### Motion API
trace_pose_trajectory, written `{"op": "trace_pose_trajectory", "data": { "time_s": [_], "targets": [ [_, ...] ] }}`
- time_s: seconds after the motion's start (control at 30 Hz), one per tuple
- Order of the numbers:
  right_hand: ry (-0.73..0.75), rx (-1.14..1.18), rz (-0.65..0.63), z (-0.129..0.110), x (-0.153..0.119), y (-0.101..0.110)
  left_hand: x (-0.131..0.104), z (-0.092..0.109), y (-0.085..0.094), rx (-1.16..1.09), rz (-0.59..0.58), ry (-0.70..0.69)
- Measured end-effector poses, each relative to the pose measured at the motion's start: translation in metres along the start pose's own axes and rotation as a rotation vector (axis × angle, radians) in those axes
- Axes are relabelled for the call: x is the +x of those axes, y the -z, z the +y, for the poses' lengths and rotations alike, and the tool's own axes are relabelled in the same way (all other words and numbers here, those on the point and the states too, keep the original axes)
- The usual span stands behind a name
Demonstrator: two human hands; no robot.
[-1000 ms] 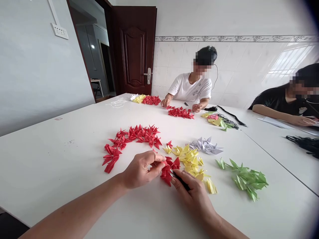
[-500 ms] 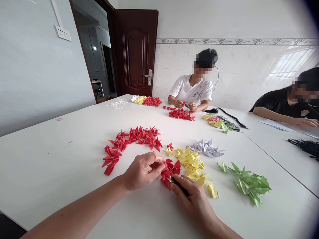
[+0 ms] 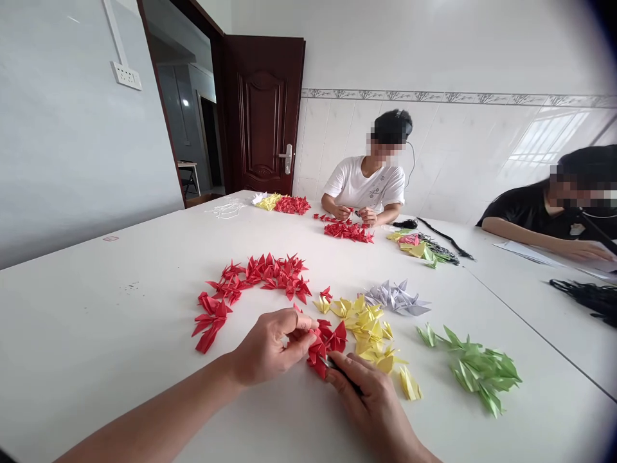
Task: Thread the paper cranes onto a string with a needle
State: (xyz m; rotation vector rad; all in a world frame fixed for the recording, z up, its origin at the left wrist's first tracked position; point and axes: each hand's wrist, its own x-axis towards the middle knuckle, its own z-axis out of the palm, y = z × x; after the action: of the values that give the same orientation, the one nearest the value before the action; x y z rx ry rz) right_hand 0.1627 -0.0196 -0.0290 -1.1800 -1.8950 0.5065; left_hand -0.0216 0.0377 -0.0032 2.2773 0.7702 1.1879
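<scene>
My left hand (image 3: 270, 346) pinches a red folded paper crane (image 3: 316, 355) between thumb and fingertips. From the other side, my right hand (image 3: 369, 391) grips a black-handled tool (image 3: 345, 373), its metal tip touching or very close to the crane. Its exact kind is mostly covered by my fingers. More red cranes (image 3: 338, 335) lie just beyond the fingertips. A curved row of red cranes (image 3: 270, 271) stretches to the left, and yellow cranes (image 3: 369, 325) spread out beside my right hand.
White cranes (image 3: 395, 298) and green cranes (image 3: 484, 373) lie further right on the white table (image 3: 144, 341). Across it, a person in a white shirt (image 3: 369, 183) handles red cranes. Another person in black (image 3: 525, 215) sits at the right near black cords (image 3: 585, 299).
The view has tilted slightly up, so everything sits a little lower. Both hands keep nearly the same pose at the red crane, with the tool tip still against or beside it.
</scene>
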Motion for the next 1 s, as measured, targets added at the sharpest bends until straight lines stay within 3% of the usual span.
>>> {"op": "trace_pose_trajectory", "data": {
  "time_s": [0.23, 0.37, 0.57, 0.67, 0.87, 1.0],
  "targets": [
    [0.011, -0.065, 0.000, 0.000, -0.003, 0.000, 0.007, -0.005, 0.012, 0.101, 0.093, -0.046],
    [0.015, -0.069, -0.048, -0.003, -0.004, 0.001, 0.014, -0.019, 0.028, 0.219, 0.170, 0.067],
    [-0.018, -0.039, -0.081, -0.007, -0.002, 0.003, 0.015, -0.035, 0.040, 0.233, 0.006, 0.311],
    [-0.015, -0.024, -0.085, -0.009, -0.003, 0.004, 0.015, -0.036, 0.039, 0.196, -0.054, 0.351],
    [-0.018, -0.089, 0.071, -0.004, -0.004, -0.002, 0.018, -0.035, 0.039, 0.186, -0.007, 0.304],
    [0.144, -0.129, 0.191, -0.011, 0.000, 0.006, 0.017, -0.038, 0.039, 0.168, 0.016, 0.313]
  ]
}}
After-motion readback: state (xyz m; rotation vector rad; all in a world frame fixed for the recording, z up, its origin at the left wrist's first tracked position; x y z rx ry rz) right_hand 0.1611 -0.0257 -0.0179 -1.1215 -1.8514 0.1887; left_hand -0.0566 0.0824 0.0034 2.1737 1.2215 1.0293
